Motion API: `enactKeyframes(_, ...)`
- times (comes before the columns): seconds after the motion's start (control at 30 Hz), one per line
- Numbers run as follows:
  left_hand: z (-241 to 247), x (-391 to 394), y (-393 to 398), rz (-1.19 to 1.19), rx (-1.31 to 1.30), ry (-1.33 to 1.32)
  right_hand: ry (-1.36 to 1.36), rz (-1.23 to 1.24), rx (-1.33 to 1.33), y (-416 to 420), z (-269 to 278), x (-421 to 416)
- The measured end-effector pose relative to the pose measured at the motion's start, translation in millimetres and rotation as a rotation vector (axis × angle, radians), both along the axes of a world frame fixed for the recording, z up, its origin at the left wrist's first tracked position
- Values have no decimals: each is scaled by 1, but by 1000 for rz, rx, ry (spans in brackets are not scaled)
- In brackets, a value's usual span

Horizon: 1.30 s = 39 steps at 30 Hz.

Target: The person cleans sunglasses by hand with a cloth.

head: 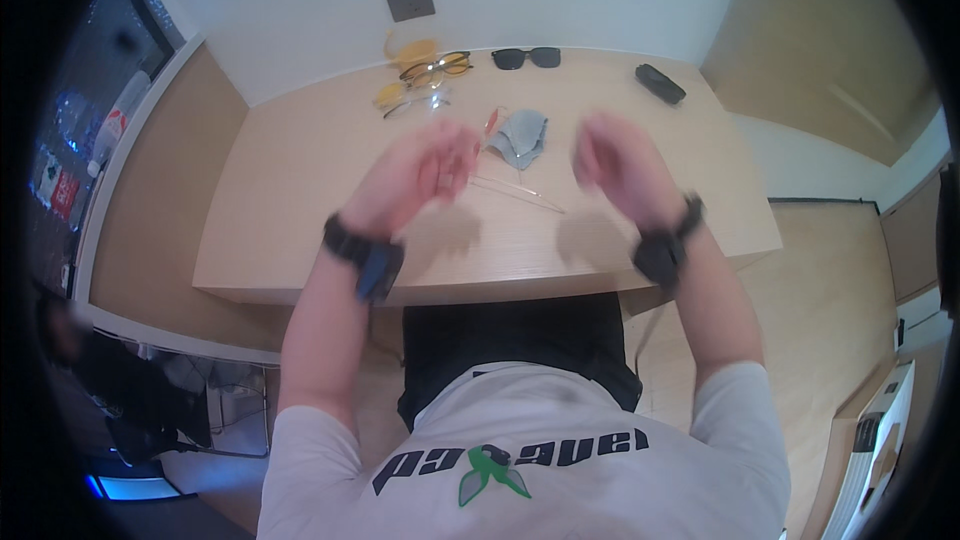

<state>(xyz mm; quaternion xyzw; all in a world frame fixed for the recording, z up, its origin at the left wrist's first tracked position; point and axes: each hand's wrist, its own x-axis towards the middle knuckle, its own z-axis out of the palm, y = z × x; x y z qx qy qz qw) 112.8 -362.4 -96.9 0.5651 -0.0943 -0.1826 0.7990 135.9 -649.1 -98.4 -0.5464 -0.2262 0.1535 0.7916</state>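
Observation:
My left hand [442, 165], blurred and with curled fingers, is above the pale wooden desk [270, 187]. A thin metal eyeglass temple [536, 200] extends right from beside its fingers; whether the hand grips it is unclear. Just right of that hand lies a crumpled grey-blue cloth [523, 136], with a small reddish piece [492, 121] at its upper left. My right hand [611, 161], also blurred with bent fingers, is over the desk right of the cloth; its palm side is hidden. Dark sunglasses [527, 58] rest near the wall, left of a black case-like object [660, 84].
Yellow-tinted glasses [439, 69], clear glasses [417, 101] and a yellow item [414, 52] lie at the desk's back left. A low partition [157, 165] borders the left side, with a plastic bottle [109, 135] beyond. Another person [127, 382] is at lower left.

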Motion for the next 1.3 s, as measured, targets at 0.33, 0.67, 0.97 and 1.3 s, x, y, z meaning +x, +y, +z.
enactKeyframes(0.33,-82,145,-25,246,-148,-28,288,-196,415,20,-71,155)
enactKeyframes(0.67,-86,130,-36,305,613,-337,337,-314,-5,30,-82,159)
enactKeyframes(0.97,-99,139,-33,327,789,-391,272,-482,-32,36,-78,151)
enactKeyframes(1.3,-76,128,-33,474,386,-207,168,-555,-426,28,-64,147)
